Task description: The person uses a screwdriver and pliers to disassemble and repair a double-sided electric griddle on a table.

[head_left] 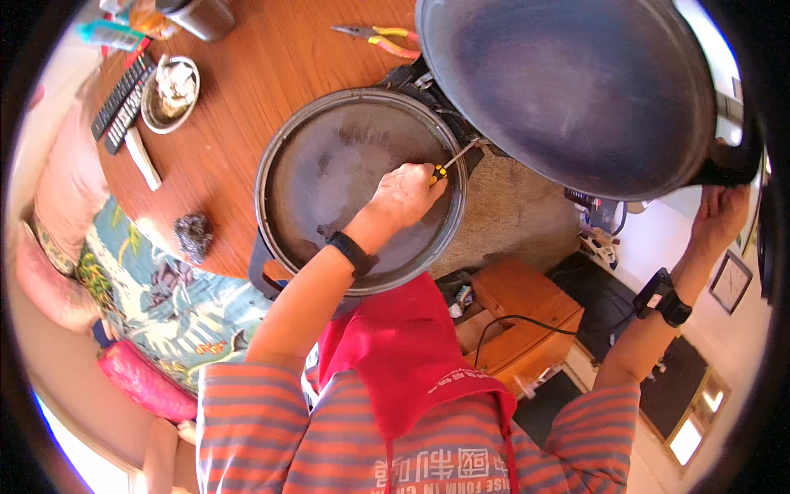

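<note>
A round two-plate electric griddle lies opened, its dark lower plate (354, 156) resting on the wooden table and its dark upper plate (568, 90) raised to the right. Over the lower plate, my left hand (405, 198) is closed around a screwdriver (439, 174) with a yellow and black handle. Its thin shaft points to the hinge side between the two plates; whether the tip sits in a screw is too small to tell. My right hand (721, 217) grips the black handle (732, 160) on the upper plate's outer edge, its fingers partly hidden.
Pliers (378, 37) with red and yellow grips lie beyond the lower plate. On the table's left stand a bowl (170, 95) with crumpled white stuff, remote controls (125, 103), a metal cup (202, 16) and a steel-wool-like clump (193, 237). A wooden cabinet (527, 309) stands below right.
</note>
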Demonstrator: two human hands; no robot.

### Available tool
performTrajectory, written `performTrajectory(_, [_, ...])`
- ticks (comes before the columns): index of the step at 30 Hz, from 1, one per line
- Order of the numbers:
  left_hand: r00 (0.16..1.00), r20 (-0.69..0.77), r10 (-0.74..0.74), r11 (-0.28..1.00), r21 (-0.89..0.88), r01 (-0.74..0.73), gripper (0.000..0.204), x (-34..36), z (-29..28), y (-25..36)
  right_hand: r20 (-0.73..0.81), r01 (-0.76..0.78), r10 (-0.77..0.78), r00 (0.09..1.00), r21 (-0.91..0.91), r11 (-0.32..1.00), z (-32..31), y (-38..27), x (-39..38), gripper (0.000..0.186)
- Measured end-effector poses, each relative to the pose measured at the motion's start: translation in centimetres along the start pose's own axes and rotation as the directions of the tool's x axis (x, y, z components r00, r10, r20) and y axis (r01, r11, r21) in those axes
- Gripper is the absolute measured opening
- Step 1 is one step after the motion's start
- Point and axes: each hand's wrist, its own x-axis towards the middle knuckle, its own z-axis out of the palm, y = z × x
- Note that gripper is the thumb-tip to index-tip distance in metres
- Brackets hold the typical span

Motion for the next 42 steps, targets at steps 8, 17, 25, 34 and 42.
performTrajectory(8, [0.999, 0.039, -0.031, 0.999, 0.021, 0.031, 0.04, -0.2, -0.3, 0.1, -0.643, -0.171, 0.076, 0.762, -0.086, 0.982, 6.3, 0.7, -12.1, 0.02])
performTrajectory(17, [0.997, 0.065, -0.032, 0.999, 0.008, 0.031, 0.043, 0.7, 0.2, -0.6, 0.098, -0.486, 0.536, 0.838, -0.31, 0.817, 27.4, 7.9, -30.4, 0.018])
performTrajectory(25, [0.799, 0.102, 0.592, 0.784, 0.157, -0.601, 0.033, 1.6, 0.2, -5.8, -0.033, -0.597, 0.598, 0.801, 0.039, 0.801, 32.2, 8.1, -26.5, 0.039])
performTrajectory(34, [0.877, 0.479, -0.026, 0.899, -0.372, 0.23, 0.033, 1.7, -2.1, -0.7, 0.032, -0.834, 0.872, 0.488, 0.313, 0.455, 33.8, 10.8, -22.6, 0.043])
performTrajectory(42, [0.867, 0.355, 0.35, 0.672, 0.55, -0.497, 0.022, 1.2, -11.6, 9.9, 0.028, -0.695, 0.914, 0.406, 0.659, 0.288, 35.6, 10.1, -22.2, 0.027])
